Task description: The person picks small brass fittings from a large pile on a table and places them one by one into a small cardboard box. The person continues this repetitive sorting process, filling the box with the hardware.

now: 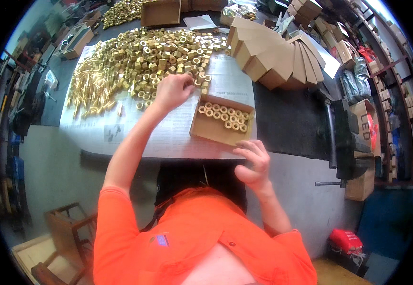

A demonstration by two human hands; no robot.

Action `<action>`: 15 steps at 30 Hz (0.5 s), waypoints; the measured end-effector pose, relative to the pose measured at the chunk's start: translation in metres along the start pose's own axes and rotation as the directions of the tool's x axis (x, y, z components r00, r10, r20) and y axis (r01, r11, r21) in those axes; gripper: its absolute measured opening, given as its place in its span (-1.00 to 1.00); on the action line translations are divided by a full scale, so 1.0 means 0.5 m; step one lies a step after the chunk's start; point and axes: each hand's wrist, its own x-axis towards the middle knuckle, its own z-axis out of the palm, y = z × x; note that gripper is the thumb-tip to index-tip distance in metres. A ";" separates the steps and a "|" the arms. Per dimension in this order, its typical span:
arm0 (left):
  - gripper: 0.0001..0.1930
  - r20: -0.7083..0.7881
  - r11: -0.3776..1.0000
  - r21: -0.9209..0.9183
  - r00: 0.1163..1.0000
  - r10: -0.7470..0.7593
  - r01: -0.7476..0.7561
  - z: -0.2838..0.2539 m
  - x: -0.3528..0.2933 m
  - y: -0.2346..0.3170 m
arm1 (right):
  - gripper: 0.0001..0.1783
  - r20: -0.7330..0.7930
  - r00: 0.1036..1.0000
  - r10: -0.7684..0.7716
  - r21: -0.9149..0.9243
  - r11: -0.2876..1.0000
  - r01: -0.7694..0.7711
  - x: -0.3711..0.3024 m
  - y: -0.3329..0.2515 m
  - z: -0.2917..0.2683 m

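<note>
Brass nuts [161, 58] gleam, six-sided and bored through, left grip [173, 90] hard to judge, right grip [255, 164] apart.

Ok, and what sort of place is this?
Likely a small metal-parts workshop or packing room: there's a heap of brass-coloured hexagonal nuts, a shallow brown cardboard box holding rows of nuts, and what looks like a black metal vise.

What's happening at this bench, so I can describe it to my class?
A person's left hand reaches into a pile of brass nuts; whether it grips one is unclear. The right hand is at the near edge of an open cardboard box. Inside, nuts stand in rows, with bare space left. Slim brass pieces lie left of the pile.
</note>
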 end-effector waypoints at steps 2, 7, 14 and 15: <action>-0.81 0.032 0.996 0.094 0.999 -0.014 0.011 0.014 -0.007 -0.014 | -0.63 -0.002 1.000 -0.003 -0.016 1.000 0.003 0.000 0.000 0.001; -0.80 0.070 0.936 0.351 0.997 -0.030 0.004 0.062 0.000 -0.022 | -0.63 0.003 1.000 0.009 -0.021 1.000 -0.009 0.003 -0.007 -0.002; -0.82 0.076 0.919 0.394 0.997 -0.008 -0.023 0.073 0.001 -0.026 | -0.63 0.009 1.000 0.005 -0.010 1.000 -0.005 -0.003 0.003 0.001; -0.83 0.087 0.918 0.395 0.996 0.001 -0.036 0.068 -0.001 -0.026 | -0.63 0.008 1.000 0.003 -0.010 1.000 -0.003 -0.003 0.003 0.001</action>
